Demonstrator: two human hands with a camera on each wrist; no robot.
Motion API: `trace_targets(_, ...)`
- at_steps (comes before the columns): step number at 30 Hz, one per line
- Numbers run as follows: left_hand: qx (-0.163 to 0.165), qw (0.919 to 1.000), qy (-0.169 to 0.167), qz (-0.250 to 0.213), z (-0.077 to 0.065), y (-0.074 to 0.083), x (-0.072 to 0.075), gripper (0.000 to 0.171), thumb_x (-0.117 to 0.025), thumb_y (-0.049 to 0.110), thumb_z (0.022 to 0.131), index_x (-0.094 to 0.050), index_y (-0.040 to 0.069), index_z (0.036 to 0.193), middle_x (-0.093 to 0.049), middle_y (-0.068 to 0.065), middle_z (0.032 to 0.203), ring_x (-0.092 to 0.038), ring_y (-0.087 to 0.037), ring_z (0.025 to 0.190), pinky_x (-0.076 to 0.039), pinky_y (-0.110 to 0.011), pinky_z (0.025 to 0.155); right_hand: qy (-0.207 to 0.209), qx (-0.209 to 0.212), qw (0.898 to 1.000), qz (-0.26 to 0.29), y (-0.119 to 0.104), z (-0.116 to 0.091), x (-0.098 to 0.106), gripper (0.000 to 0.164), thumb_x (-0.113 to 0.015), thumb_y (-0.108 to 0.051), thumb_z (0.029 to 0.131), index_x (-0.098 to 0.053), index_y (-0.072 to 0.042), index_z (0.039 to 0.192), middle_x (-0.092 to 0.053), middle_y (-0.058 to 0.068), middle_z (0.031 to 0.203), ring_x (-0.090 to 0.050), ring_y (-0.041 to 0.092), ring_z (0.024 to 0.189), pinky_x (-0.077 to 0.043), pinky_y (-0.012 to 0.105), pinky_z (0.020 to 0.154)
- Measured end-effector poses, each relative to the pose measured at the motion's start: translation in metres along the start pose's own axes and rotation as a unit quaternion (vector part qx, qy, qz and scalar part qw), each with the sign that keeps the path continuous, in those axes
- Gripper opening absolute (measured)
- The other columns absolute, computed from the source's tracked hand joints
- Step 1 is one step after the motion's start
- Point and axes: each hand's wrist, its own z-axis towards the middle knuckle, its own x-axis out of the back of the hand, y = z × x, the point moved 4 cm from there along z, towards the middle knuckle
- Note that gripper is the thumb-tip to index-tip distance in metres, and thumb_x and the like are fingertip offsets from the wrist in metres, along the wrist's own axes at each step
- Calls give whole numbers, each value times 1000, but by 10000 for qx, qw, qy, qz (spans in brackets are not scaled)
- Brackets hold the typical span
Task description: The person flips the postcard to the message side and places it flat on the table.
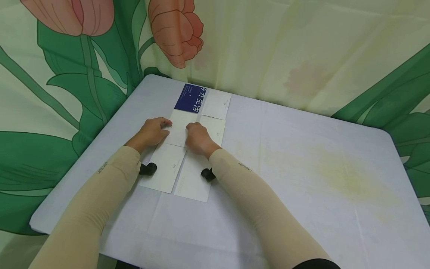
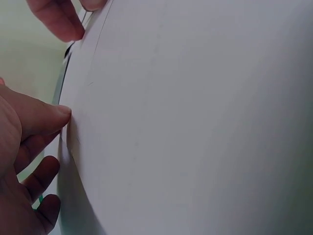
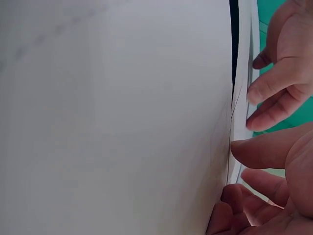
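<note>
Postcard-like cards lie in two columns on a white-covered table. My left hand is at the left edge of the middle-left white card, thumb and fingers apart with the tips at that edge. Across from it, my right hand has its fingertips at the card's right edge, its fingers loosely bent. Just beyond is a dark blue card with large white characters. In the right wrist view, the right thumb touches a white card edge. Part of the middle-right card is hidden behind the right hand.
A white card lies beside the blue one. Nearer, a bottom-left card and a bottom-right card sit under the forearms. The table extends to the right. A flower-printed curtain hangs behind its far edge.
</note>
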Motion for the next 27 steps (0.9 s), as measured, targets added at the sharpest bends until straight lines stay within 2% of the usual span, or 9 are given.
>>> trace_targets(12,79,10000,-54,28,0,0,1,43,-56,11,100,-52,5,142,-44,-20,151,-30,-38,144,-28,-54,114,-51,82,9999,-52,0,-2,3,51,-57,-3,94,-48,0,144,-49,17,142,-49,29,130,-38,36,110)
trace_targets(21,144,9986,-78,504,5,3,-1,43,-58,13,99,-54,8,142,-45,-18,151,-34,-42,137,-31,-59,110,-73,196,9994,-265,0,2,7,53,-59,-3,92,-48,-1,144,-52,17,139,-51,29,127,-38,36,109)
trace_targets(27,29,9983,-91,581,6,4,0,43,-58,12,99,-54,6,142,-44,-17,151,-34,-41,137,-29,-57,111,110,316,9994,18,0,3,13,50,-62,-15,97,-50,-2,144,-52,17,141,-49,27,130,-39,35,109)
